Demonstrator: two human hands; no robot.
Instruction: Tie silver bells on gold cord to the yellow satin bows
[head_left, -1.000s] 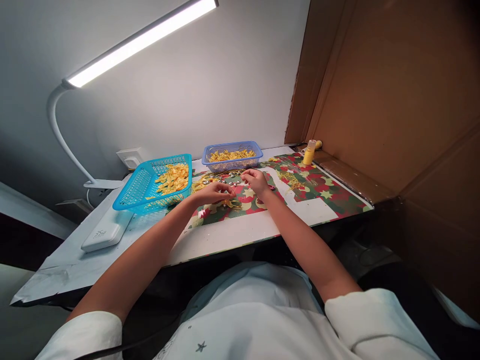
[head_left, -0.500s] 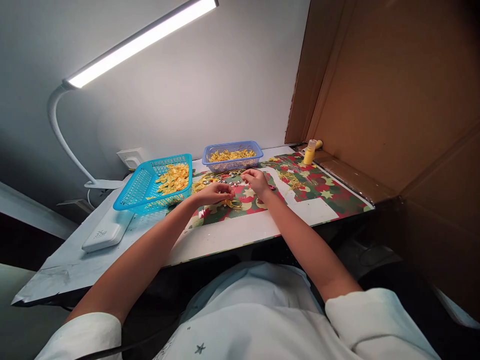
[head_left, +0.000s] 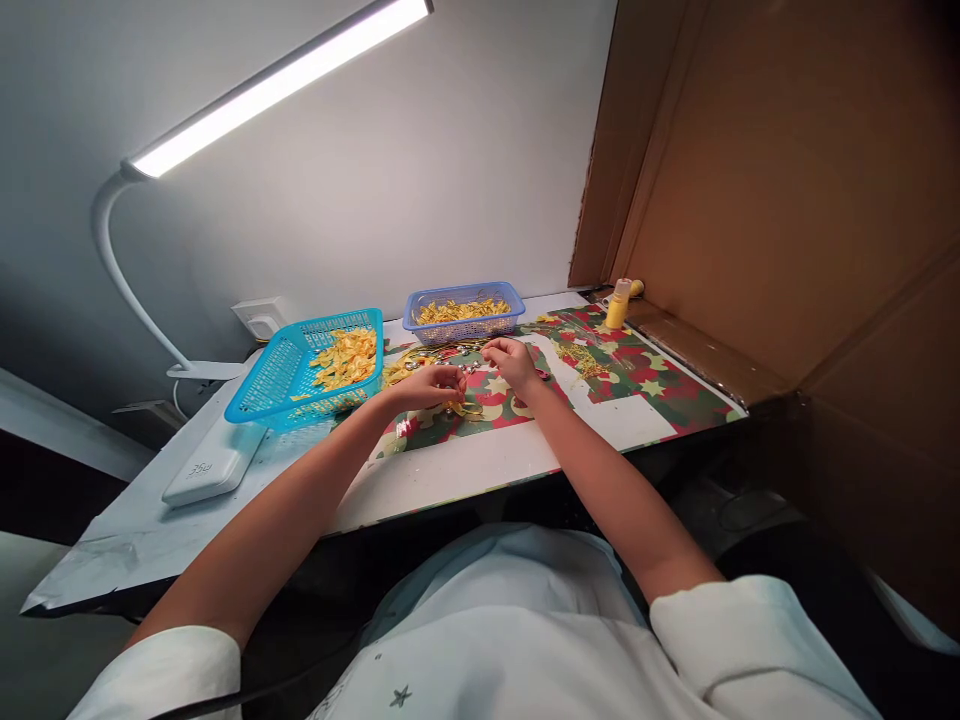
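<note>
Over the patterned sheet (head_left: 495, 398), my left hand (head_left: 435, 386) is closed in a pinch; what it holds is too small to make out. My right hand (head_left: 511, 362) is just to its right and slightly farther back, its thumb and fingertips pressed together on something hidden. A short gap separates the hands. Small silvery bells (head_left: 471, 367) lie between and behind them. A yellow piece with a loop of cord (head_left: 471, 409) shows just below my left fingers. More yellow cords and pieces (head_left: 401, 368) lie behind my left wrist.
A turquoise basket (head_left: 262, 385) with yellow pieces stands at the left, a blue basket (head_left: 463, 328) at the back. A yellow bottle (head_left: 618, 305) and gold cords (head_left: 581, 361) are on the right. A white power bank (head_left: 214, 465) lies front left, under a lit lamp (head_left: 281, 85).
My left fingers have shifted very slightly and look more closed. The right hand has barely moved. The whole view has slid a little.
</note>
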